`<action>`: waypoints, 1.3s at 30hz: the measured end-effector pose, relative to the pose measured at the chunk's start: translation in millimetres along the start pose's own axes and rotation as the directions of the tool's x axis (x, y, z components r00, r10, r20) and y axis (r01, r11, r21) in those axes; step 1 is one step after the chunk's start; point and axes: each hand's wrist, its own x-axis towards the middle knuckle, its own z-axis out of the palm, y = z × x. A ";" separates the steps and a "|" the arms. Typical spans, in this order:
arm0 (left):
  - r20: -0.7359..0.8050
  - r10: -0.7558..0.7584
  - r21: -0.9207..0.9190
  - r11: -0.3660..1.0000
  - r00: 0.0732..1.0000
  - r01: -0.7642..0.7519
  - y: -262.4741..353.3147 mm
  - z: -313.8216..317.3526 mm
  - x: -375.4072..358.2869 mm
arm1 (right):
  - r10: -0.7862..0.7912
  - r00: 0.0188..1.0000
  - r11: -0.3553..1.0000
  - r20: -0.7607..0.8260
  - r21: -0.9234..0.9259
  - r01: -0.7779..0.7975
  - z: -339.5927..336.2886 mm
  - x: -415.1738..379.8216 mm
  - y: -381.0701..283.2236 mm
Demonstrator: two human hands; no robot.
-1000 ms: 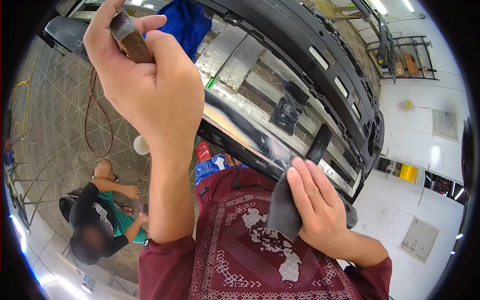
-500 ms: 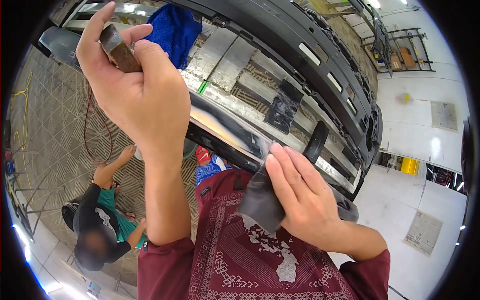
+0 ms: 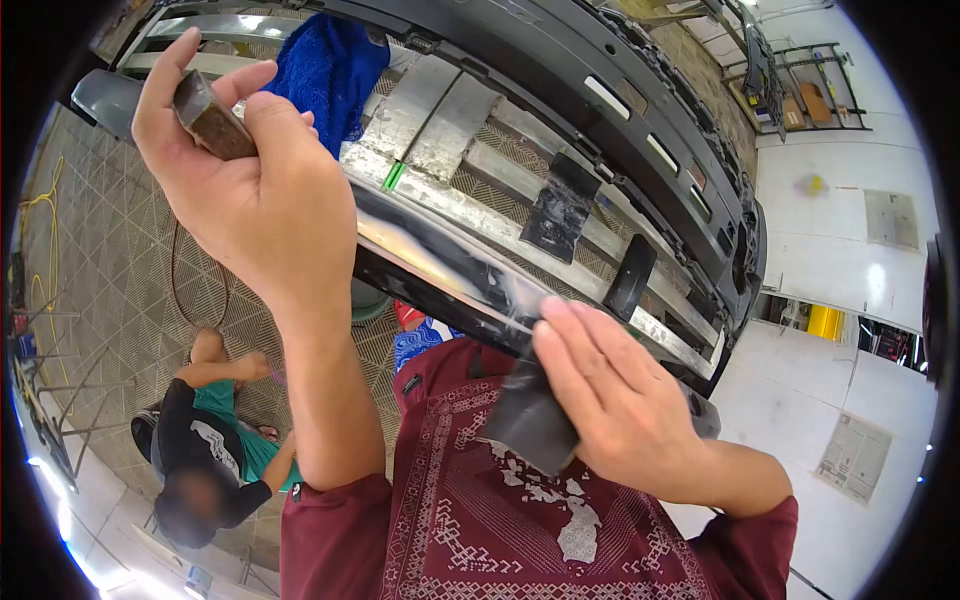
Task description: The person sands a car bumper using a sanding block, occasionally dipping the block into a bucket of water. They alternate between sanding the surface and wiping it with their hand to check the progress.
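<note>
My left hand (image 3: 262, 200) is raised at upper left, curled around a small brown block (image 3: 218, 122) with a grey end; some fingers stick out. My right hand (image 3: 630, 415) lies with its fingers together on a dark sheet of sandpaper (image 3: 535, 420), whose loose end hangs toward my shirt. Its fingertips press at the right part of a long glossy black trim piece (image 3: 425, 252), which has a pale, sanded-looking patch. The left forearm and hand cover the trim's far left part.
Behind the trim stands a metal slatted rack (image 3: 490, 212) bearing dark sheets (image 3: 562, 208) and a blue cloth (image 3: 325, 75). A large dark bumper (image 3: 560, 65) curves along the back. At lower left, another person (image 3: 205, 440) sits low near a hose (image 3: 190, 290).
The view has shifted slightly, moving my left hand and the trim leftward in the picture. My right hand stays on the trim with the sandpaper. The other person's arm has moved.
</note>
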 end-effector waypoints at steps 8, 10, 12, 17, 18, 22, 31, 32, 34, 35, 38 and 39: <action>-0.002 -0.014 -0.045 0.999 1.000 0.014 -1.6 0.9 0.0 | -0.020 0.997 0.994 -0.078 -0.113 0.011 18.5 -31.6 -0.2; 0.017 -0.008 -0.010 1.000 1.000 0.008 -1.0 0.7 -0.2 | -0.038 0.993 0.995 -0.109 -0.093 0.028 20.3 -3.1 -4.2; 0.029 0.004 0.038 0.999 1.000 -0.005 -0.7 0.1 1.2 | -0.062 0.986 0.997 -0.154 -0.056 0.054 20.8 7.1 -3.2; 0.003 0.015 -0.009 1.000 1.000 -0.015 -5.0 -0.7 0.6 | -0.004 0.994 0.992 -0.113 -0.126 -0.010 19.5 -23.6 1.9; 0.010 0.016 -0.014 1.000 1.000 -0.016 -3.8 -1.2 0.3 | -0.014 0.992 0.996 -0.126 -0.089 0.002 18.6 -12.0 -2.6; 0.030 0.004 0.015 1.000 1.000 -0.005 -1.9 -1.2 0.4 | -0.026 0.989 0.996 -0.145 -0.083 0.014 16.9 -1.6 -2.4; 0.045 0.017 0.020 1.000 0.999 -0.018 -4.2 -1.8 0.4 | 0.023 0.989 0.998 -0.146 -0.051 -0.031 16.5 -4.8 -6.6; 0.040 0.014 0.005 1.000 0.999 -0.014 -3.8 -1.8 0.0 | 0.035 0.991 0.996 -0.130 -0.075 -0.045 14.8 -14.9 -5.5; 0.032 0.009 0.000 1.000 0.999 -0.009 -4.9 -1.2 -0.7 | 0.034 0.992 0.996 -0.123 -0.072 -0.043 14.6 -9.1 -8.1; 0.031 0.006 -0.006 1.000 0.999 -0.006 -4.4 -0.8 -0.5 | 0.040 0.992 0.997 -0.120 -0.065 -0.048 14.9 -5.3 -11.1; 0.046 -0.013 0.027 1.000 0.999 0.012 -1.4 -1.7 -0.3 | 0.049 0.991 0.997 -0.128 -0.058 -0.057 15.8 -1.0 -11.4; 0.052 -0.010 0.029 1.000 0.999 0.008 -1.4 -1.8 0.1 | 0.051 0.990 0.997 -0.135 -0.049 -0.058 16.9 0.1 -12.0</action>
